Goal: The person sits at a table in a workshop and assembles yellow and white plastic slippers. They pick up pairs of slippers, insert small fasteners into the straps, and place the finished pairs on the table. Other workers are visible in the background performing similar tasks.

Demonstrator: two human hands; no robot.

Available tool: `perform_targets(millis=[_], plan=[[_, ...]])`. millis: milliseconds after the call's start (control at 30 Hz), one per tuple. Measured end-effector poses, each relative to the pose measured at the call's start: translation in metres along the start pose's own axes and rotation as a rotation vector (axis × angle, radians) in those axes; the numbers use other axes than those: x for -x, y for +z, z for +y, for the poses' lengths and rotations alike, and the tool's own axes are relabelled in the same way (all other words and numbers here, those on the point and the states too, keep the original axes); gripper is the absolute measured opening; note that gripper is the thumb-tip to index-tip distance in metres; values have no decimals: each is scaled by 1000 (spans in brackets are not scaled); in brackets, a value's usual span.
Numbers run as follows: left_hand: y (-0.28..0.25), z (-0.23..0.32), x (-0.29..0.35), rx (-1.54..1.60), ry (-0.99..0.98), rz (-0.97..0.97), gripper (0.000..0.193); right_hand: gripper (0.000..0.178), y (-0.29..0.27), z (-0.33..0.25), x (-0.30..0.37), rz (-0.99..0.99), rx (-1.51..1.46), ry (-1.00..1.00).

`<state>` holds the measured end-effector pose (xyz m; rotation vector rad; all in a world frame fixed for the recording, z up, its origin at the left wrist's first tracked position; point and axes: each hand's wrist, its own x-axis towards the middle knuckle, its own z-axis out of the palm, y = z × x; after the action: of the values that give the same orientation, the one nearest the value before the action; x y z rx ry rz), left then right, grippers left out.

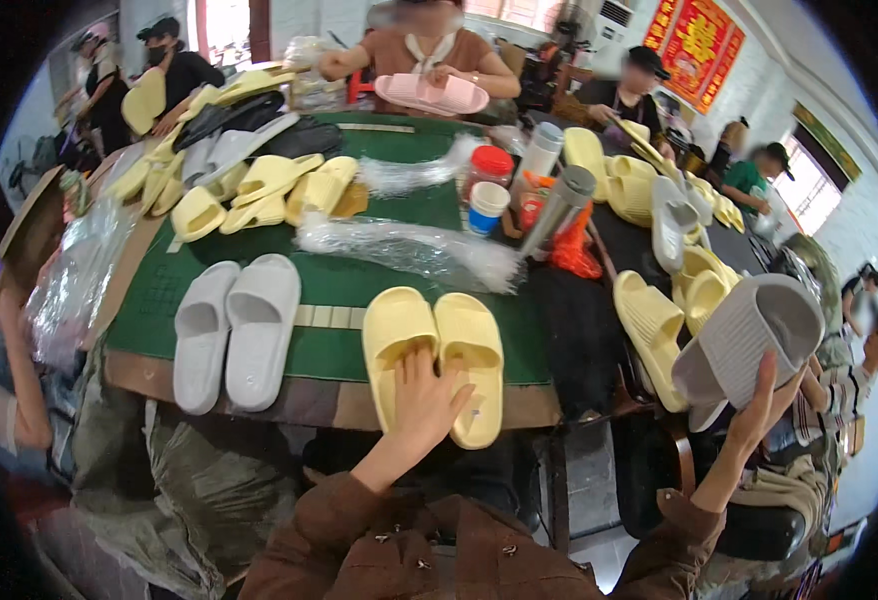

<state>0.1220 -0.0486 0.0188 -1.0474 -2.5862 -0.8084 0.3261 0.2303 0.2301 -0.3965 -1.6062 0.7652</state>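
Note:
A pair of pale yellow slippers [470, 322] lies side by side on the table's front edge, toes pointing away from me. My left hand [425, 397] rests on them with fingers stretched out, the tips at the foot opening of the left slipper and the thumb over the right one. At the right, my right hand [762, 408] grips a grey slipper [724, 345] with a ribbed strap, raised and tilted beside more slippers. To the left of the yellow pair, a light grey pair [262, 318] sits neatly together.
Clear plastic bags [414, 250] lie across the green table mat [149, 300]. A red-lidded jar [489, 165], a white-and-blue tub [487, 208] and a metal flask [561, 205] stand right of centre. Yellow slippers [289, 190] pile up at the left. A person [429, 55] opposite handles pink slippers [433, 94].

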Motion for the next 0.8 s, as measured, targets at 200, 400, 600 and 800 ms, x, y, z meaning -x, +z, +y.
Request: perform_targets(millis=[200,400,600,800], plan=[[4,-22,3,-168,47,177,47,77,55,-25,49,-250,-8,61],[-35,-110,18,-393,-51,248,42,54,135,-48,88,-688,-146,259],[-87,-187,33,-432,-360,105,45,54,216,-26,115,-848,-260,282],[-118,-223,35,-488,-513,186,41,60,276,-5,116,-1053,-348,430]])
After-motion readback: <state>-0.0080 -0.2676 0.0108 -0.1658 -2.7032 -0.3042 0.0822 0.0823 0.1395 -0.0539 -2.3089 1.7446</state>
